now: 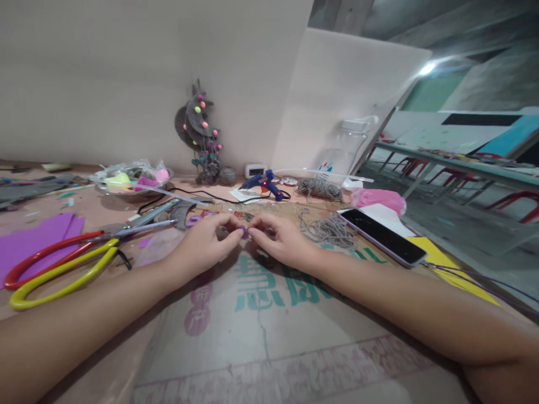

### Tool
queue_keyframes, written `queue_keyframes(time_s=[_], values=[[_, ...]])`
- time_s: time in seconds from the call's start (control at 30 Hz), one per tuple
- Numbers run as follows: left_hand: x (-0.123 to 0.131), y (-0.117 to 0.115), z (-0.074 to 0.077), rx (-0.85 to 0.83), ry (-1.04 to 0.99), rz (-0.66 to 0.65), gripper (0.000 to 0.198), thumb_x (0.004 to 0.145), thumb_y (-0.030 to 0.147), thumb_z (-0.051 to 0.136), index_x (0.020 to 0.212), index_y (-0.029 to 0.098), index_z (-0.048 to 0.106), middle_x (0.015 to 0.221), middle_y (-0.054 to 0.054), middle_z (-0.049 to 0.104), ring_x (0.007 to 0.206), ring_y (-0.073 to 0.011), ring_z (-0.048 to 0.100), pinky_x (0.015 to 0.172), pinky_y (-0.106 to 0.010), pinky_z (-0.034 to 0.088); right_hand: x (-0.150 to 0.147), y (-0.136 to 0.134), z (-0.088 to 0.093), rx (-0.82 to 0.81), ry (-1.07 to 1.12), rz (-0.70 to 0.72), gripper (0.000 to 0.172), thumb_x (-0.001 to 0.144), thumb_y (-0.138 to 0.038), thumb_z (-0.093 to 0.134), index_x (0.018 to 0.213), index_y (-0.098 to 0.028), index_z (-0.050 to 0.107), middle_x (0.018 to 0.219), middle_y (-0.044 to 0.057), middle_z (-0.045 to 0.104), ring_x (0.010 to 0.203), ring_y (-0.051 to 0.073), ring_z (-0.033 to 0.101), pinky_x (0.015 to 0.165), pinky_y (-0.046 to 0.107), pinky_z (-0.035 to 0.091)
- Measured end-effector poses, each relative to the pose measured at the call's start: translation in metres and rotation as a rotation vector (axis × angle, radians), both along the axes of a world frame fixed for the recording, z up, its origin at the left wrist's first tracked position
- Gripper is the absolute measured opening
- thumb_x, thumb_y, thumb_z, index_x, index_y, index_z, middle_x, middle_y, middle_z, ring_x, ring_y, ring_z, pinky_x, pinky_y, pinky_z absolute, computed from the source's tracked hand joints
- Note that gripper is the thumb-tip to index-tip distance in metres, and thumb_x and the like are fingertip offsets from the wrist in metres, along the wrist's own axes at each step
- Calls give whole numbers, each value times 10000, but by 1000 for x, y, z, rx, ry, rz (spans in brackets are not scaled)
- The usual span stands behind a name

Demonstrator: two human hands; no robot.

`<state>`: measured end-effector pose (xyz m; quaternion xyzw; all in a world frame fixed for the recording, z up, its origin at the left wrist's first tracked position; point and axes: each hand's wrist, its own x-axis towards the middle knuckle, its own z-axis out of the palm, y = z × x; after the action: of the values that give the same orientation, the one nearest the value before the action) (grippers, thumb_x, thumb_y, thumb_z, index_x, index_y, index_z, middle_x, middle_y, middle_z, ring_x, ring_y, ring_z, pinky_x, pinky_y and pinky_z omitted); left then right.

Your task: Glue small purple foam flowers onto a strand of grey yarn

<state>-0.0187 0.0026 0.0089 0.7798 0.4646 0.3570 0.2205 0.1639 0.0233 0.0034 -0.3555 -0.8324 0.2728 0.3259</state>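
At the centre of the frame, the left hand (208,238) and right hand (283,238) together pinch 1 tiny purple piece (245,232) above printed cardboard (269,336), and that piece could slip loose or tear if the 2 grips pull unevenly.

In the lower left of the frame we see our left forearm (105,306), bare and smooth, tapering to a slim wrist (172,269). In the lower right, our right forearm (400,294) is bare too, with a skin crease (492,365) near the elbow. Around the centre, our left hand (206,238) and right hand (284,238) are ungloved, with slender fingers (227,220); the nails are too small to make out.
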Motion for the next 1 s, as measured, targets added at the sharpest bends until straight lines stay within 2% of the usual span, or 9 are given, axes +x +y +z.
queue_keyframes(time_s=[0.23, 0.4, 0.6, 0.87, 1.0], values=[[-1, 0, -2, -80, -88, -70, 195, 816, 271, 485, 929, 171, 607, 900, -38, 669, 841, -189, 612, 751, -288, 462, 0, 1, 1, 22, 29, -14, 144, 858, -277, 470, 838, -169, 563, 696, -1, 590, 611, 109, 537, 585, 226, 422], [0, 0, -2, -74, -86, -46, 184, 827, 283, 481, 891, 170, 611, 867, -30, 663, 821, -182, 604, 780, -300, 448, 3, 1, 6, -11, 50, -14, 287, 916, -331, 368, 762, -163, 542, 673, 8, 581, 630, 113, 541, 611, 231, 426], [0, 1, -2, -56, -42, -30, 187, 837, 321, 488, 865, 175, 603, 847, -19, 654, 822, -183, 598, 776, -303, 438, 1, 0, 4, -137, 105, 56, 199, 855, -334, 495, 820, -156, 577, 667, -5, 598, 584, 102, 562, 567, 210, 440], [0, 1, -3, -48, -17, -38, 178, 833, 317, 500, 879, 179, 602, 860, -19, 657, 821, -184, 605, 769, -307, 447, 0, 1, 1, -84, 72, 10, 168, 836, -287, 504, 794, -157, 601, 674, 2, 612, 602, 102, 552, 565, 210, 436], [-1, 2, -5, -31, -33, -72, 246, 816, 375, 544, 960, 185, 601, 954, -40, 657, 913, -213, 597, 819, -333, 443, -1, 1, 3, -104, 102, -20, 165, 830, -291, 510, 776, -155, 586, 647, -2, 596, 577, 101, 535, 540, 211, 426]])
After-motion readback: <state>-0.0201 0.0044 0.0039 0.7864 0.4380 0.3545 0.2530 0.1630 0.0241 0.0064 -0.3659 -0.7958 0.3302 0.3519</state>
